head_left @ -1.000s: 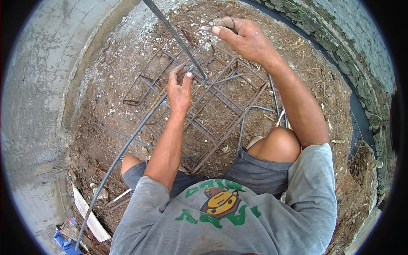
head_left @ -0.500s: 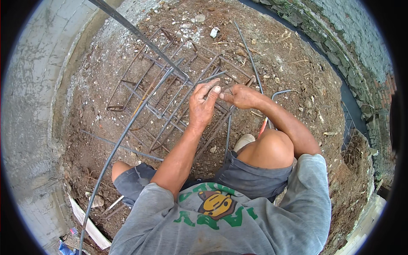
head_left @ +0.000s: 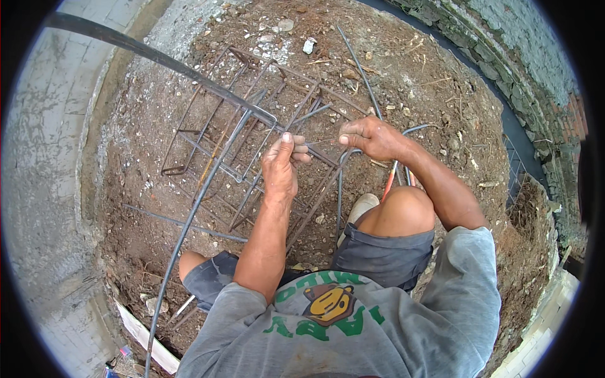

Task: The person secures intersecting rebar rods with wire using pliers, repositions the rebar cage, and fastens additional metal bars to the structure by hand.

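Thumb raised and fingers curled, my left hand [head_left: 282, 165] is closed over the rusty steel rebar frame [head_left: 302, 79]. Across from it, my right hand [head_left: 372, 138] is closed in a pinch, its fingertips pointing left. A thin wire [head_left: 325, 142] shows faintly in the gap, apparently gripped at each end by a hand. Below the hands the frame lies on the soil, made of long bars joined by square stirrups. A long dark bar [head_left: 164, 60] slants in from the upper left and ends close to my left hand.
A long grey rod [head_left: 189, 217] runs from the frame to the lower left. Another rod [head_left: 359, 66] lies beyond my right hand. A red-handled tool [head_left: 390, 181] stands near my right knee. Concrete paving [head_left: 50, 189] borders the left; a dark water channel [head_left: 466, 66] curves along the right.
My hands have drawn apart, the left one moving left and down, the right one slightly right. The thin wire now shows between them. The dark bar's far end appears lower and farther left.
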Available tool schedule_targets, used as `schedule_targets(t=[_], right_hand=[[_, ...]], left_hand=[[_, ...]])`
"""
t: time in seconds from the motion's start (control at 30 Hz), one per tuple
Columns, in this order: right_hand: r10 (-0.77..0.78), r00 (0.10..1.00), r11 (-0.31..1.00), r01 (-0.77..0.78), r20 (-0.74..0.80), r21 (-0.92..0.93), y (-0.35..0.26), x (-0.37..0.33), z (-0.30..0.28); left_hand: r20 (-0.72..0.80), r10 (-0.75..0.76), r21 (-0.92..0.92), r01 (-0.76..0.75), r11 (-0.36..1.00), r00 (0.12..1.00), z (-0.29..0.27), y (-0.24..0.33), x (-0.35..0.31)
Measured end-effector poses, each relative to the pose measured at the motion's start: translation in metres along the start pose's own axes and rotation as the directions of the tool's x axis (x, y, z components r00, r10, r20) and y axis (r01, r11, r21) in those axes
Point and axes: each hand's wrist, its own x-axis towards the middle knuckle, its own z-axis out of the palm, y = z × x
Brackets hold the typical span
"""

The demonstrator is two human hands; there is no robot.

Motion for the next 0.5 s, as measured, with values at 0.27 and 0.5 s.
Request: schedule_targets(t=[0.27,0.5], right_hand=[[0.402,0.891,0.907,-0.419,0.21,0.043,-0.069,-0.047,-0.03],[0.536,0.834,0.567,-0.471,0.132,0.676,-0.176,-0.098,-0.009]], left_hand=[[-0.257,-0.145,0.003,0.151,0.989,0.956,0.062,0.024,-0.026],[-0.207,-0.301,0.01,0.31,0.951,0.931,0.092,0.096,-0.068]])
